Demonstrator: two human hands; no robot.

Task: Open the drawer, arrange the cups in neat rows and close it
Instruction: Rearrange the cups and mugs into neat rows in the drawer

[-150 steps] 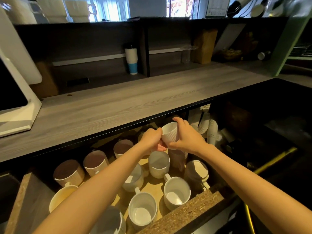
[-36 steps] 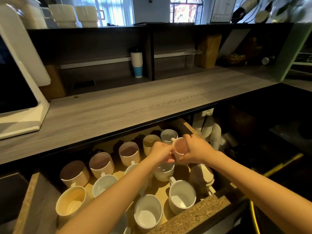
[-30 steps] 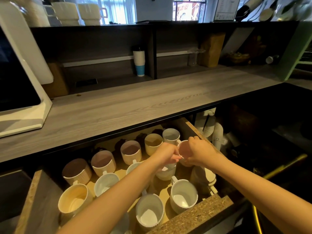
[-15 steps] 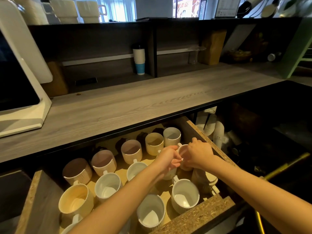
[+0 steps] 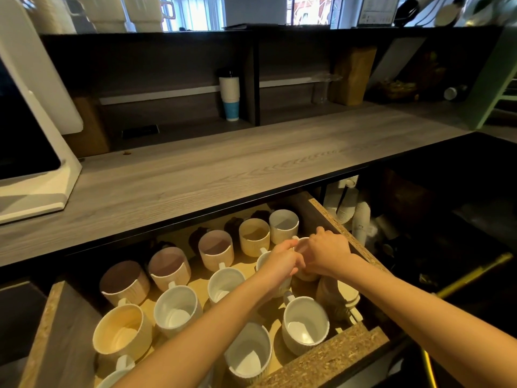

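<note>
Arranging step: both hands, left hand [image 5: 282, 260] and right hand [image 5: 326, 256], are gripping one pale cup [image 5: 302, 249] between them, lowering it beside the drawer [image 5: 344, 236] right wall. Back-row cups [image 5: 283, 225] standing just beyond. Next probably setting it down, handle aligned, then letting go.

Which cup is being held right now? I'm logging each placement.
The pinkish cup by the drawer's right wall, gripped between the left hand and right hand; the others stand untouched.
</note>
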